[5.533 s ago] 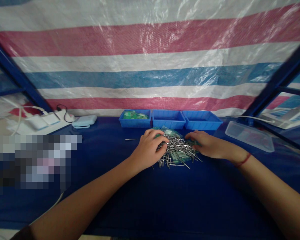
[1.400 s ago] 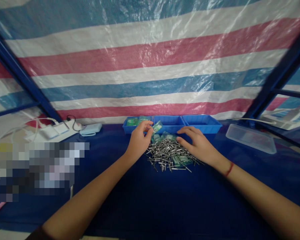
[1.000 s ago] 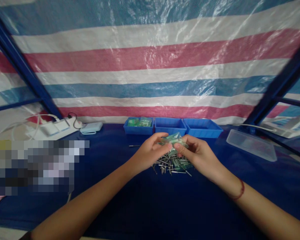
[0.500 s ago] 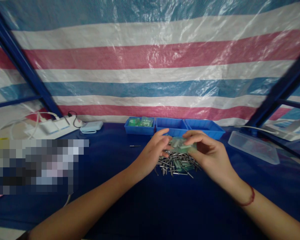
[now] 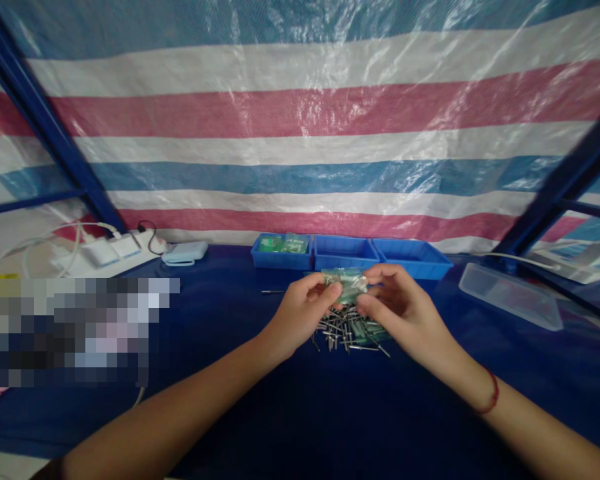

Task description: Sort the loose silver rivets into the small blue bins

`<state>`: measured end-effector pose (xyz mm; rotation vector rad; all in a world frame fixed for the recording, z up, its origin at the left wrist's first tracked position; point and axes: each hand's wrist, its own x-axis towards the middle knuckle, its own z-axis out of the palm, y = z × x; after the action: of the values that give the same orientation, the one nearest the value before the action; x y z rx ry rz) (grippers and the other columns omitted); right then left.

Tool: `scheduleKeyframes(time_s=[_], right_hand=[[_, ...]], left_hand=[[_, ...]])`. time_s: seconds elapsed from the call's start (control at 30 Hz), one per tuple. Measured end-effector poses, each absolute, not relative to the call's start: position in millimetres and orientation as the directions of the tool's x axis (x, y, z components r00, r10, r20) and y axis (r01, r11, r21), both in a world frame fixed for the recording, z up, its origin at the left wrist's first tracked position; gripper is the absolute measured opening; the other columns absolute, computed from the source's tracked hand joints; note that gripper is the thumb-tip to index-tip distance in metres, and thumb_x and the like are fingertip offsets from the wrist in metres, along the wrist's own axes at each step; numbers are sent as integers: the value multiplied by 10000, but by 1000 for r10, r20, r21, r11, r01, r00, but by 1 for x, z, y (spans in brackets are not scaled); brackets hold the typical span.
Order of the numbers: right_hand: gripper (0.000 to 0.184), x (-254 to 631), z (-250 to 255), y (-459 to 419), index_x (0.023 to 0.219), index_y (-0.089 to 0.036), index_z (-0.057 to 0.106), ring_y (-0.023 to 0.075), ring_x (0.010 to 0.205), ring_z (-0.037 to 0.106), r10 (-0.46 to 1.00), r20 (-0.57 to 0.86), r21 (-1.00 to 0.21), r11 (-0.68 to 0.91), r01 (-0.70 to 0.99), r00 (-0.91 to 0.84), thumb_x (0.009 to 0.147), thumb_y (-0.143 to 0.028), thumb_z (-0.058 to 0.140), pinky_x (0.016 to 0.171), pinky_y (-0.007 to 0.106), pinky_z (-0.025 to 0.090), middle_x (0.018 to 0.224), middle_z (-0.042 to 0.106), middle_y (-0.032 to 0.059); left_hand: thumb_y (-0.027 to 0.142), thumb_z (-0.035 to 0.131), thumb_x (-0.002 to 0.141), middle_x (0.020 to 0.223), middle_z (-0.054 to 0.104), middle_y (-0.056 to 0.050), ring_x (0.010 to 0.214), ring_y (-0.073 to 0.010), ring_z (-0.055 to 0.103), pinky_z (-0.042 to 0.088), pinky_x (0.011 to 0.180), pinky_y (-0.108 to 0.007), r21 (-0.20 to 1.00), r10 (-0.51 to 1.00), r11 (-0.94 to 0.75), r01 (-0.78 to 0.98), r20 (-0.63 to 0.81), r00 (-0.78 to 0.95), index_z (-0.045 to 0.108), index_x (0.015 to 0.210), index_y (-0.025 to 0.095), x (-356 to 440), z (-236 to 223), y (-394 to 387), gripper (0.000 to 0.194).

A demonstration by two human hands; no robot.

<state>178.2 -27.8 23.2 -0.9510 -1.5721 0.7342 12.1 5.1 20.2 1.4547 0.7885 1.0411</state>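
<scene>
My left hand (image 5: 305, 303) pinches a small clear-green plastic packet (image 5: 349, 283) between thumb and fingers, above the pile. My right hand (image 5: 403, 303) is curled at the packet's right edge, thumb and fingertips on it. What the packet contains is too blurred to tell. Below lies a heap of silver blind rivets (image 5: 343, 330), partly covered by the hands. Another green packet (image 5: 367, 328) lies among the rivets at the right. A single loose rivet (image 5: 272, 291) rests left of my left hand.
Behind the heap, a left blue bin (image 5: 281, 260) holds green packets (image 5: 296, 243). Beside it stand a middle blue bin (image 5: 346, 252) and a right blue bin (image 5: 414, 260). A clear plastic lid (image 5: 511, 298) lies at right. A power strip (image 5: 113, 252) and a light-blue case (image 5: 185, 253) are at left.
My left hand has brought a packet from the pile area to the middle, and my right hand has joined it. Over the last half second the packet has shifted slightly left, into my left hand's pinch.
</scene>
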Motion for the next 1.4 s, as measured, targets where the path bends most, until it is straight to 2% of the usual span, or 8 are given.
scheduleKeyframes(time_s=[0.33, 0.47, 0.53, 0.7, 0.83, 1.0, 1.2, 1.4], right_hand=[[405, 176, 20, -20, 971, -239, 391, 113, 561, 604, 918, 395, -916, 391, 93, 28, 721, -348, 692, 566, 264, 518, 674, 595, -49], [368, 178, 22, -19, 984, -230, 393, 118, 579, 597, 929, 363, -930, 357, 84, 72, 764, -406, 629, 583, 297, 526, 743, 601, -19], [371, 180, 22, -17, 989, -228, 395, 119, 580, 593, 929, 360, -932, 354, 81, 83, 765, -420, 620, 566, 301, 524, 773, 586, -14], [358, 183, 15, -13, 999, -229, 398, 124, 599, 579, 936, 346, -934, 337, 118, 64, 775, -425, 597, 569, 302, 512, 772, 574, -12], [303, 187, 8, -7, 986, -207, 453, 160, 705, 583, 919, 388, -879, 346, 327, 72, 788, -407, 564, 627, 322, 489, 786, 593, 21], [162, 199, 5, 2, 838, -199, 580, 231, 868, 584, 876, 481, -609, 366, 704, -39, 807, -343, 512, 782, 418, 445, 899, 640, 72], [159, 206, 2, 7, 838, -214, 621, 241, 873, 597, 852, 519, -491, 363, 792, -68, 819, -328, 512, 794, 417, 440, 904, 674, 60], [154, 204, 4, 4, 860, -221, 624, 236, 864, 599, 832, 547, -449, 386, 805, -94, 824, -328, 519, 765, 402, 451, 910, 672, 54]], left_hand=[[322, 617, 784, 758, 621, -25, 654, -103, 570, 443, 628, -233, 987, 870, -153, -58, 162, 467, 620, 921, 135, 17, 11, 11, 232], [317, 607, 803, 790, 643, -37, 586, -81, 568, 462, 607, -228, 988, 972, -149, -27, 152, 177, 527, 1094, 140, 3, 23, 34, 351], [314, 592, 821, 804, 666, -55, 586, -94, 589, 477, 601, -233, 966, 977, -196, 171, 208, -54, 427, 1212, 135, -12, 29, 54, 461], [337, 524, 856, 926, 669, -102, 829, -163, 635, 477, 742, -280, 884, 920, -228, 409, 333, -207, 389, 1235, 125, -51, 28, 103, 455], [349, 617, 776, 928, 669, -101, 1025, -296, 555, 379, 903, -460, 727, 898, -238, 644, 417, -139, 608, 1023, 181, -62, 15, 114, 299], [389, 570, 797, 1147, 550, -134, 1153, -392, 392, 300, 915, -566, 555, 874, -246, 794, 481, -66, 674, 1013, 231, -57, 9, 106, 287], [292, 439, 880, 1127, 545, -135, 1077, -311, 437, 325, 909, -468, 316, 799, -465, 827, 551, 239, 629, 1078, 183, -43, 13, 86, 296], [359, 501, 860, 1006, 667, -79, 1016, -290, 462, 340, 880, -432, 319, 792, -584, 746, 428, 436, 579, 1179, 256, -18, -4, 68, 345]])
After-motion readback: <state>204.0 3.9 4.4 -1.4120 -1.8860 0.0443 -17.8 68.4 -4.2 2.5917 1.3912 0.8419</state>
